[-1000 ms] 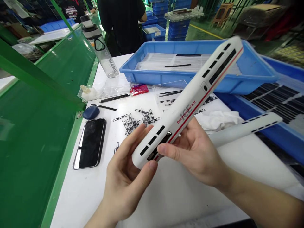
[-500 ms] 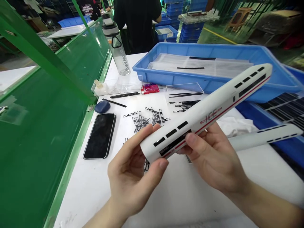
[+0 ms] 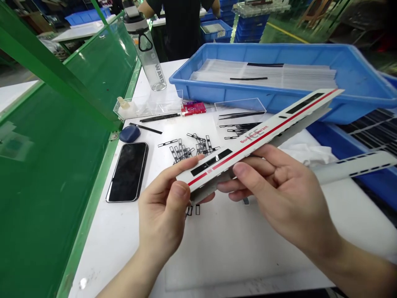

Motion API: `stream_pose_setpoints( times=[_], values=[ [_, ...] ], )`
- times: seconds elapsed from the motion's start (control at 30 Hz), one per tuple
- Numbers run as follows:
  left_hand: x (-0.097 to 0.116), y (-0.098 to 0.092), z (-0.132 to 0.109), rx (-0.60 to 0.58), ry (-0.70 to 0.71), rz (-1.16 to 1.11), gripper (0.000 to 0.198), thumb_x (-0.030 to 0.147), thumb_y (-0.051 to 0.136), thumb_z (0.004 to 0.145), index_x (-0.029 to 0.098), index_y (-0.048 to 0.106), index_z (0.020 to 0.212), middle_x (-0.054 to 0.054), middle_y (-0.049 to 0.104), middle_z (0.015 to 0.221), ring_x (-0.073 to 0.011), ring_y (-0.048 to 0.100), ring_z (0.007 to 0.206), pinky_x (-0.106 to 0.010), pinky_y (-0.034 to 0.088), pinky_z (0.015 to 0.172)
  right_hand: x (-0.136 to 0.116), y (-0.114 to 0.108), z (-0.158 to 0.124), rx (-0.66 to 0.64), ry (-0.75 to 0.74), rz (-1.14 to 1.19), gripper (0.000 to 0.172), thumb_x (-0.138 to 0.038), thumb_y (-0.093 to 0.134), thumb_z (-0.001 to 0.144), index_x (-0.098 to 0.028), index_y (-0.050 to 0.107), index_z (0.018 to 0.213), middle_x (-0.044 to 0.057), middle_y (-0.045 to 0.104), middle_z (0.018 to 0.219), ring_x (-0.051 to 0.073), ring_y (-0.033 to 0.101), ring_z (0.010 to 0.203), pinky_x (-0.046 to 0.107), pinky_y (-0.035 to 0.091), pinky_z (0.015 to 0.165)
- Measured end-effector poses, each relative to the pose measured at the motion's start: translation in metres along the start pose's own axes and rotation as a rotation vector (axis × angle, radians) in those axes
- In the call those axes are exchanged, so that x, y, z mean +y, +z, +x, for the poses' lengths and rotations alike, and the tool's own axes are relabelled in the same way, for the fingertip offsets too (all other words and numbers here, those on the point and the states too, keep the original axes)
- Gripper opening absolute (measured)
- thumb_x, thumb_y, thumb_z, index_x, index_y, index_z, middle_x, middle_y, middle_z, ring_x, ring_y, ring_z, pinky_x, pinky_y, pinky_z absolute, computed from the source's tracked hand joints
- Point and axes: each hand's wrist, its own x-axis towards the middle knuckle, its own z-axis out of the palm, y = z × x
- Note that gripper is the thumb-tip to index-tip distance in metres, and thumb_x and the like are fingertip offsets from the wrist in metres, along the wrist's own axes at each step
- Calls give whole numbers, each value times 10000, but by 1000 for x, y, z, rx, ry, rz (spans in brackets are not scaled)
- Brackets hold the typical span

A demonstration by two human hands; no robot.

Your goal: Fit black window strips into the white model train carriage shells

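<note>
A white model train car shell with a red stripe, dark windows and "Bordrestaurant" and "ICE" lettering is held in the air, tilted so its side and part of its hollow underside show. My left hand grips its near left end between thumb and fingers. Under its middle, my right hand supports the lower edge, thumb and fingers curled about it. Below and behind lie several small black window-frame strips on the white table. A second white shell rests at the right.
A blue bin holding translucent strips stands at the back. On the left are a phone, a dark blue rounded object and a water bottle. A green partition borders the table; a person in black is beyond.
The shell has been rolled in my hands, so its roof faces away and the side and hollow underside show. My left thumb has shifted left along with its near end.
</note>
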Motion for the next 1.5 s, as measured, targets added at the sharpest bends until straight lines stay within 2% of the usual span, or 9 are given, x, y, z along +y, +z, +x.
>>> stream_pose_setpoints(
  times=[0.1, 0.2, 0.33, 0.57, 0.7, 0.97, 1.2, 1.4, 1.5],
  values=[
    [-1, -3, 1, -38, 23, -10, 288, 520, 773, 948, 321, 841, 1145, -28, 825, 1201, -200, 823, 830, -245, 716, 696, 0, 0, -1, -8, -3, 13, 189, -369, 808, 958, -258, 741, 1096, -9, 851, 947, 175, 842, 799, 126, 682, 654],
    [-1, -4, 1, -98, 127, 49, 229, 329, 746, 999, 318, 814, 1218, -28, 793, 1299, -231, 802, 1071, -283, 716, 869, 0, 0, 0, -32, -38, 59, 211, -305, 814, 956, -251, 740, 1146, 8, 845, 1036, 177, 842, 883, 144, 693, 695],
    [-4, -5, -2, -139, 338, 219, 510, 93, 813, 908, 317, 739, 1360, -12, 749, 1390, -223, 724, 1272, -258, 638, 1061, 4, 4, 0, -80, -29, 211, 365, -153, 857, 896, -295, 693, 1189, -25, 822, 1121, 145, 830, 911, 183, 701, 789],
    [-12, -17, -4, -214, 447, 384, 710, 247, 948, 805, 300, 668, 1456, -22, 702, 1461, -219, 723, 1273, -221, 595, 1110, 12, 5, -5, -258, 137, 374, 437, -144, 844, 918, -302, 621, 1259, -27, 823, 999, 115, 811, 944, 193, 680, 849],
    [-14, -18, -4, -231, 498, 443, 737, 218, 929, 827, 303, 628, 1494, -28, 666, 1506, -263, 683, 1341, -337, 562, 1200, 14, 2, -2, -254, 132, 353, 425, -163, 854, 916, -284, 635, 1259, -10, 822, 1040, 131, 802, 989, 234, 682, 892],
    [-15, -14, -7, -224, 527, 493, 767, 168, 931, 817, 279, 617, 1508, -53, 663, 1508, -285, 706, 1306, -371, 582, 1189, 11, 2, 0, -266, 135, 359, 424, -160, 862, 905, -292, 634, 1238, -32, 824, 981, 101, 806, 924, 187, 677, 846],
    [-17, -11, -12, -198, 576, 595, 765, 139, 908, 838, 251, 597, 1528, -63, 665, 1508, -259, 739, 1248, -319, 606, 1146, 6, 7, -2, -229, 120, 366, 340, -112, 822, 924, -271, 651, 1172, -24, 824, 982, 105, 808, 899, 180, 679, 818],
    [-20, -12, -10, -208, 513, 544, 757, 100, 890, 846, 258, 599, 1527, -68, 652, 1523, -274, 711, 1297, -348, 575, 1186, 6, 9, -2, -177, 125, 356, 356, -97, 809, 923, -273, 632, 1176, -37, 798, 929, 101, 796, 884, 188, 679, 817],
    [-18, -10, -8, -186, 494, 516, 731, 106, 900, 840, 287, 630, 1495, -25, 683, 1489, -215, 729, 1260, -219, 610, 1083, 7, 7, 0, -209, 142, 355, 362, -125, 819, 926, -275, 620, 1189, -35, 800, 953, 105, 795, 912, 202, 678, 849]
  ],
)
